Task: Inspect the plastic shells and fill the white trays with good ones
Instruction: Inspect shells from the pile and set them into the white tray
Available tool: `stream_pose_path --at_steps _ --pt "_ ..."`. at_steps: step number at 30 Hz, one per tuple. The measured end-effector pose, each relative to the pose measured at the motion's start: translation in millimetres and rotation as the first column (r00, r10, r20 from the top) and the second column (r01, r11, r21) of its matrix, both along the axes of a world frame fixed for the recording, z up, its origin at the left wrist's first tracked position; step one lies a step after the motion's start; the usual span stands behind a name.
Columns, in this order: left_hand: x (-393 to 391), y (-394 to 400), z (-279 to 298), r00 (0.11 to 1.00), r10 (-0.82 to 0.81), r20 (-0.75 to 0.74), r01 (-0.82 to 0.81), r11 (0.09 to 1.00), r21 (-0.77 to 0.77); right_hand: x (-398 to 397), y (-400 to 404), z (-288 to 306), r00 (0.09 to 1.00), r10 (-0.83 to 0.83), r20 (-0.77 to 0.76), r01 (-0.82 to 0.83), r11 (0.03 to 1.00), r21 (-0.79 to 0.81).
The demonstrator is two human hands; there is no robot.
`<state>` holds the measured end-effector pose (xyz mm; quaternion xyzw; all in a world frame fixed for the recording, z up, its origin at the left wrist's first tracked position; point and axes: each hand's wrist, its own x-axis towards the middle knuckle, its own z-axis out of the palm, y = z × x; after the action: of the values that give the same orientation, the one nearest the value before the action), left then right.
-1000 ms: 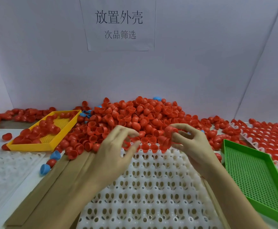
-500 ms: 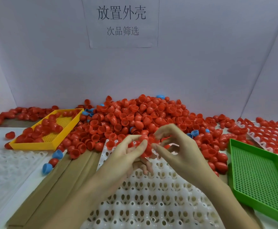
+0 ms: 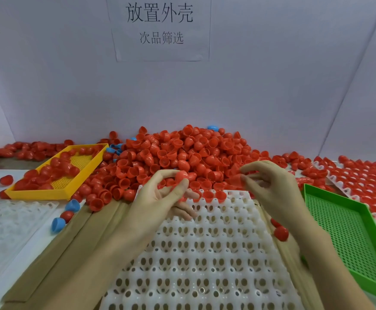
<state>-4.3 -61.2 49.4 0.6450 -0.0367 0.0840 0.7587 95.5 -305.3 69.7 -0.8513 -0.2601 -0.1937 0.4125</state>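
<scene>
Item, nearest you: white tray (image 3: 205, 265), centre of the table, its cups bare except along the far edge, where a few red shells (image 3: 214, 195) sit seated. Item: your left hand (image 3: 160, 198), over the tray's far-left corner, thumb and forefinger pinching one red shell (image 3: 181, 176), dome up as far as can be told, remaining fingers curled below it. Item: your right hand (image 3: 270, 186), over the far-right corner, fingertips pinching a second red shell (image 3: 235, 180), blurred, its attitude not readable. Both shells hang just above the far row, so the vacant cups lie directly beneath and toward you; the left hand looks nearer an open cup. Item, flanks: yellow tray (image 3: 37, 194) left, part-filled; green tray (image 3: 372, 222) right. Item, far: heaped shell pile (image 3: 182, 151) against the back wall.
</scene>
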Motion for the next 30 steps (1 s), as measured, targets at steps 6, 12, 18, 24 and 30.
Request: stream_pose_path --at_steps 6,12,18,24,30 --pt "4 10 2 0.998 0.061 -0.022 -0.062 0.997 -0.048 29 -13 -28 0.994 -0.098 -0.052 0.086 0.976 -0.203" --pt "3 11 4 0.998 0.055 -0.035 -0.055 0.998 -0.015 40 1 -42 0.994 -0.096 -0.051 0.068 0.913 -0.402" --pt "0 10 8 0.998 0.035 -0.059 -0.035 0.999 0.010 41 7 -37 0.993 -0.080 -0.092 0.049 0.955 -0.293" --pt "-1 13 11 0.998 0.028 -0.049 -0.027 0.999 0.028 34 8 -38 0.987 0.003 -0.159 -0.035 0.979 -0.200" --pt "-1 13 11 0.998 0.031 -0.056 -0.029 0.999 0.025 36 3 -40 0.995 -0.012 -0.096 -0.004 0.987 -0.160"
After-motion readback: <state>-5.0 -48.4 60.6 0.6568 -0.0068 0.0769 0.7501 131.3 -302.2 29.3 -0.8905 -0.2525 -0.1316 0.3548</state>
